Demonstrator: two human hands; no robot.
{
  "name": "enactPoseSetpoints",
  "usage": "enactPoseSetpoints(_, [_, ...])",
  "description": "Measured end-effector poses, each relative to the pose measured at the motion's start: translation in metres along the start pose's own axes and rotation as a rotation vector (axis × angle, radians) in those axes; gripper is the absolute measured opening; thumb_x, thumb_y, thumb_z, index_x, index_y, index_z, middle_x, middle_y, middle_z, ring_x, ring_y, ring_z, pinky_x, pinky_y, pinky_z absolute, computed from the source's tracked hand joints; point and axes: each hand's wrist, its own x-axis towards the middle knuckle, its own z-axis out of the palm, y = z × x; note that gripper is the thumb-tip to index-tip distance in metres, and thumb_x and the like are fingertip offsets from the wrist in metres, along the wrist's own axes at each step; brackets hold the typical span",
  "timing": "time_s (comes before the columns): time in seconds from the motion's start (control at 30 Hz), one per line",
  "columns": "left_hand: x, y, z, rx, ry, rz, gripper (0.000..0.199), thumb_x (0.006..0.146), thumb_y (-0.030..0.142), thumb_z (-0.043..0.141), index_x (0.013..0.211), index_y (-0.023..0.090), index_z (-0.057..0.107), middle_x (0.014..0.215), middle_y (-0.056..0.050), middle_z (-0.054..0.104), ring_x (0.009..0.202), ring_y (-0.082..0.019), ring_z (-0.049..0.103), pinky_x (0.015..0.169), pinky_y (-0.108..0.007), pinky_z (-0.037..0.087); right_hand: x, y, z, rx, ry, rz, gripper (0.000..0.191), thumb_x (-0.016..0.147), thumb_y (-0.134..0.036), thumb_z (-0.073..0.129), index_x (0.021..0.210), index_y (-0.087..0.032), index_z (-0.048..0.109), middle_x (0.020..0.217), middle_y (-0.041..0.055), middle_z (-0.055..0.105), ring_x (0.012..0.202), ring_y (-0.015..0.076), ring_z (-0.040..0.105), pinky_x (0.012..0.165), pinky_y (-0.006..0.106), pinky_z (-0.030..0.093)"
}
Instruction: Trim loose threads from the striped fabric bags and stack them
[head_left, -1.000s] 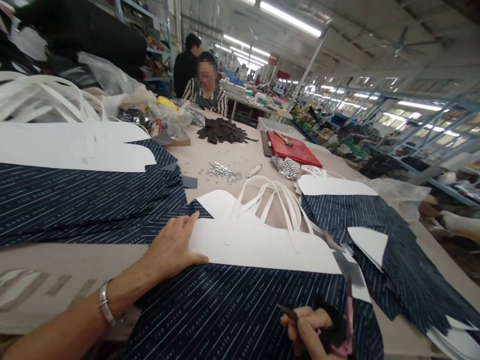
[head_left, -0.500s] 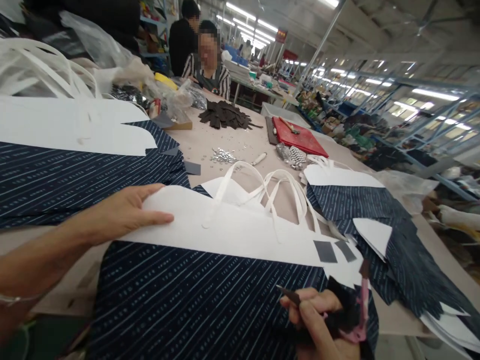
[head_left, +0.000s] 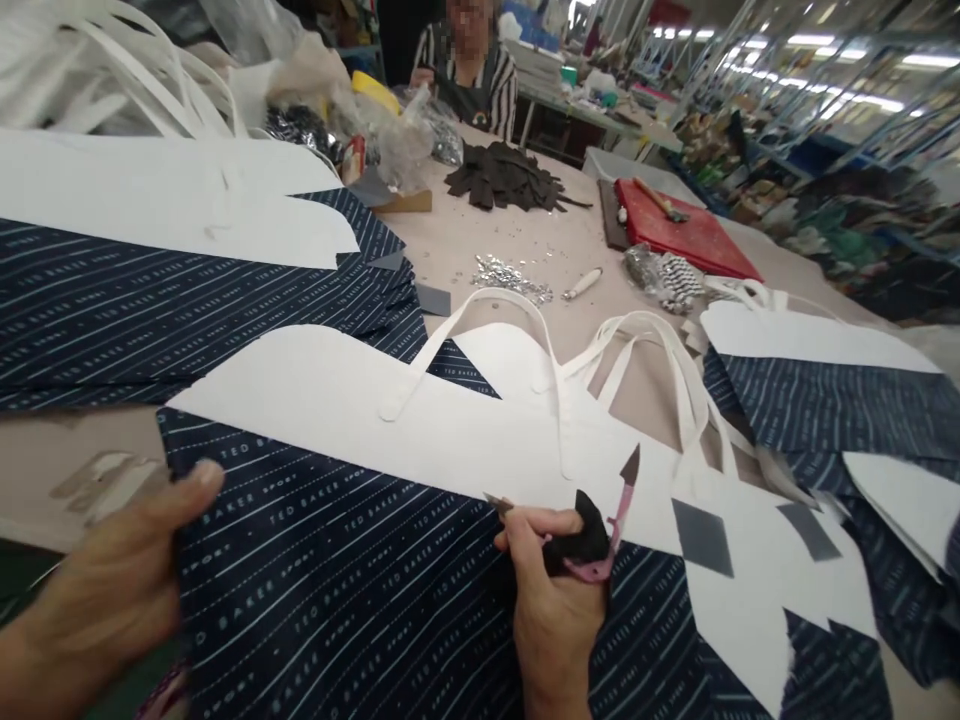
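Observation:
A navy striped fabric panel (head_left: 322,570) with white lettering lies in front of me, and a white strip (head_left: 450,440) with looped white straps (head_left: 555,380) runs along its top. My left hand (head_left: 105,580), blurred, grips the panel's left edge, thumb on top and fingers hidden behind. Over the middle of the panel, my right hand (head_left: 555,600) is closed around a pink-handled pointed tool (head_left: 619,515) with black wrapping. A dark leaf-shaped end sticks up from it, and a thin metal tip shows at my fingertips, near the white strip's lower edge. Its exact kind is unclear.
Similar panels are stacked at left (head_left: 247,310) and right (head_left: 832,400). Beyond are small metal pieces (head_left: 510,280), a white-handled tool (head_left: 583,284), dark strips (head_left: 510,178), and a hammer (head_left: 660,200) on a red block (head_left: 697,240). A person in striped sleeves (head_left: 504,90) sits across the table.
My left hand has moved from the white strip down to the panel's left edge. My right hand has moved up and left with the pink-handled tool. The camera view has shifted.

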Motion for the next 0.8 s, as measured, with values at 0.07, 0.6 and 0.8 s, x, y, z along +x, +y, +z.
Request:
enactPoseSetpoints(0.07, [-0.013,-0.025,0.005,-0.018,-0.023,-0.095,0.068,0.065,0.010,0.082,0.128,0.026,0.066,0.070,0.004,0.078,0.063,-0.022,0.075,0.067,-0.032,0.067,-0.001,-0.002,0.000,-0.014,0.000,-0.003,0.019,0.083,-0.029,0.075,0.069,-0.020,0.066,0.061,-0.0042,0.066,0.068,0.0146,0.072,0.074,0.025,0.055])
enactPoseSetpoints(0.6, [-0.026,-0.068,0.100,-0.004,-0.040,-0.235,0.033,0.087,0.012,0.071,0.119,0.015,0.074,0.119,-0.012,0.077,0.107,-0.029,0.073,0.098,-0.045,0.059,0.002,-0.007,0.006,-0.047,0.008,0.009,0.021,0.084,-0.026,0.073,0.066,-0.019,0.064,0.057,-0.0040,0.064,0.052,0.0107,0.063,0.052,0.019,0.050])
enactPoseSetpoints(0.8, [-0.023,-0.068,0.085,-0.048,-0.103,-0.380,0.042,0.087,0.027,0.074,0.128,0.019,0.071,0.120,-0.013,0.077,0.114,-0.033,0.070,0.103,-0.049,0.055,0.001,-0.006,0.005,-0.102,0.063,-0.020,0.020,0.083,-0.027,0.074,0.067,-0.018,0.065,0.058,-0.0032,0.065,0.054,0.0108,0.065,0.060,0.020,0.053])
